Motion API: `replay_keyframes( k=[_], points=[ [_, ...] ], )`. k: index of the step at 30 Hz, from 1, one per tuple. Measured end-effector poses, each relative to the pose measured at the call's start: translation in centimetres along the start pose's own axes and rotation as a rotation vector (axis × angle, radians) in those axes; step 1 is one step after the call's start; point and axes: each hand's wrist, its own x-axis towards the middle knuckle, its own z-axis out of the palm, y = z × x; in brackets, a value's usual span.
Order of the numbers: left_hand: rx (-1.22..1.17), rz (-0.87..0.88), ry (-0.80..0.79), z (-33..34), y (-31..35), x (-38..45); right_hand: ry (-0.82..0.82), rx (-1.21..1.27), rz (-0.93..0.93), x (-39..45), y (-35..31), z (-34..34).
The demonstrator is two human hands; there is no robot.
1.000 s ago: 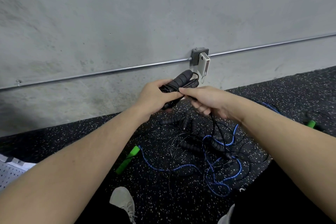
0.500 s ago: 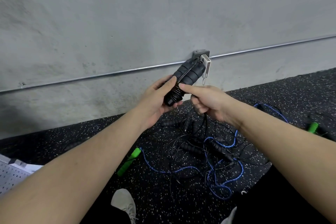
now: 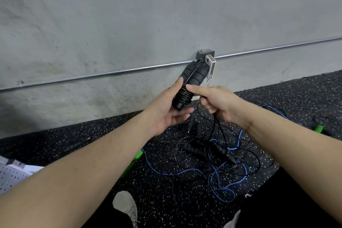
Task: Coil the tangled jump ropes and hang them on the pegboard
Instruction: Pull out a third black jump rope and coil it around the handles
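Observation:
My left hand holds two black foam jump-rope handles side by side, thumb on top and fingers underneath, the handles pointing up toward the wall. Thin black cord is wound round their lower ends. My right hand pinches that black cord beside the windings, and the cord hangs down from it to the floor. On the speckled floor below lies a tangle of black ropes and a blue rope with a green handle. A white pegboard shows at the lower left edge.
A concrete wall with a metal conduit and an outlet box stands just behind the handles. Another green handle lies at the far right. My shoes are at the bottom, near the tangle.
The handles have tilted from lying across my hands to pointing up toward the wall. More cord windings sit on their lower ends, and my right hand has shifted slightly right.

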Motion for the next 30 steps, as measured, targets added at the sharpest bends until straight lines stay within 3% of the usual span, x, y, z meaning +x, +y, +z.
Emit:
replay_keyframes(
  k=[10,15,19,25,30],
  points=[
    [-0.046,0.014,0.05,0.1,0.6,0.7,-0.04,-0.073,-0.058,-0.5,0.0,0.2],
    [-0.095,-0.019,0.08,-0.4,0.9,1.4,0.036,-0.145,-0.11,-0.4,0.3,0.6],
    [-0.16,-0.046,0.086,-1.5,1.7,1.7,-0.097,-0.269,-0.174,-0.8,0.3,-0.6],
    [-0.17,-0.063,-0.06,-3.1,2.9,1.9,-0.313,-0.327,-0.251,-0.6,0.1,-2.6],
    [-0.182,-0.047,-0.14,-3.2,3.0,1.5,-0.269,-0.49,-0.244,-0.4,0.0,-3.6]
  ],
)
